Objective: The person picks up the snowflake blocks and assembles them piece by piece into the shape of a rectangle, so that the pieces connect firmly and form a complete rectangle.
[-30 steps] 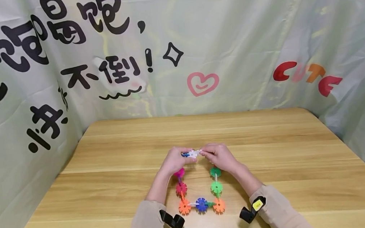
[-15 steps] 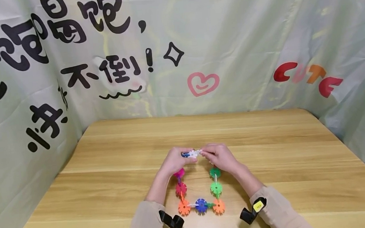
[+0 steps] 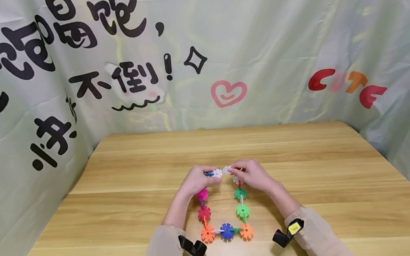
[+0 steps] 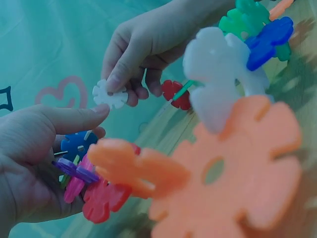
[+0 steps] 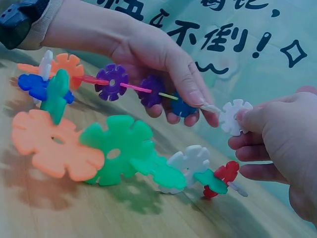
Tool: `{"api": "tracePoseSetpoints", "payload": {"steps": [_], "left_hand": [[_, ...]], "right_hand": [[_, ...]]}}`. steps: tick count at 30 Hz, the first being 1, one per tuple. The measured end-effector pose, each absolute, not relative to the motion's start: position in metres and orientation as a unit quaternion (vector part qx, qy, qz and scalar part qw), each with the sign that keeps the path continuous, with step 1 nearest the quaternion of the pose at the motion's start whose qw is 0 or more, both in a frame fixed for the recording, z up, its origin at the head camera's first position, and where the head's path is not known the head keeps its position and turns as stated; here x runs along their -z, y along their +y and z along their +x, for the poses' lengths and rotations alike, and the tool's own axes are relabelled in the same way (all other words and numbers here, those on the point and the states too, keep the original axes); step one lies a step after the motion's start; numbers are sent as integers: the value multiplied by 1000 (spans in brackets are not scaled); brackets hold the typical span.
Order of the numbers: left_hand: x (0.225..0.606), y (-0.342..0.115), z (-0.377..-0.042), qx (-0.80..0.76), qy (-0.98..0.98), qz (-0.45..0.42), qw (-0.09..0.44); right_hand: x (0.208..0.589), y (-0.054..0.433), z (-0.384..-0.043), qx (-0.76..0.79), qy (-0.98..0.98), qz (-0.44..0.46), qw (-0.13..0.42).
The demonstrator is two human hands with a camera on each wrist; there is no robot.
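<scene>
My left hand (image 3: 200, 179) pinches the end of a chain of plastic snowflake discs, with a white snowflake disc (image 3: 217, 173) at its fingertips and a blue snowflake disc (image 5: 183, 106) close to it. Opposite, my right hand (image 3: 251, 174) holds a separate white snowflake disc (image 4: 110, 94) between thumb and fingers. In the head view a narrow gap lies between the two white discs. The linked chain runs in a U toward me, through orange discs (image 3: 207, 233) and a dark blue disc (image 3: 226, 231). Its other end, a white disc (image 3: 237, 180), is below my right hand.
The wooden table (image 3: 138, 158) carries the U-shaped chain, its right side made of green discs (image 3: 242, 211). A printed cloth (image 3: 275, 48) hangs behind the table and along its sides. A black camera (image 3: 193, 247) sits on each wrist.
My right hand has drawn slightly right, taking its white disc away from the one in my left hand. The white disc at the chain's right end now shows. My left hand stays nearly still.
</scene>
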State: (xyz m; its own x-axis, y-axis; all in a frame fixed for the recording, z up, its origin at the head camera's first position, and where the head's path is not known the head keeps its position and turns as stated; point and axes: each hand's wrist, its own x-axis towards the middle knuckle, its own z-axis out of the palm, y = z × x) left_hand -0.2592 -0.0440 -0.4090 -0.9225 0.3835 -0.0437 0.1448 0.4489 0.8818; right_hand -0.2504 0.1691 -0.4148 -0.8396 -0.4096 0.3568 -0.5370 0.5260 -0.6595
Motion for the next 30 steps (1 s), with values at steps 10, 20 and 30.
{"api": "tracePoseSetpoints", "payload": {"steps": [10,20,30], "left_hand": [[409,-41,-259,-501,843,154,121],[411,-37,-257,-498,846,154,115],[412,-41,-260,-506,837,175,115]], "right_hand": [[419,167,-250,-384,-865,305,107],[421,164,-248,-391,-858,307,131],[422,161,-250,-386,-855,316,141]]}}
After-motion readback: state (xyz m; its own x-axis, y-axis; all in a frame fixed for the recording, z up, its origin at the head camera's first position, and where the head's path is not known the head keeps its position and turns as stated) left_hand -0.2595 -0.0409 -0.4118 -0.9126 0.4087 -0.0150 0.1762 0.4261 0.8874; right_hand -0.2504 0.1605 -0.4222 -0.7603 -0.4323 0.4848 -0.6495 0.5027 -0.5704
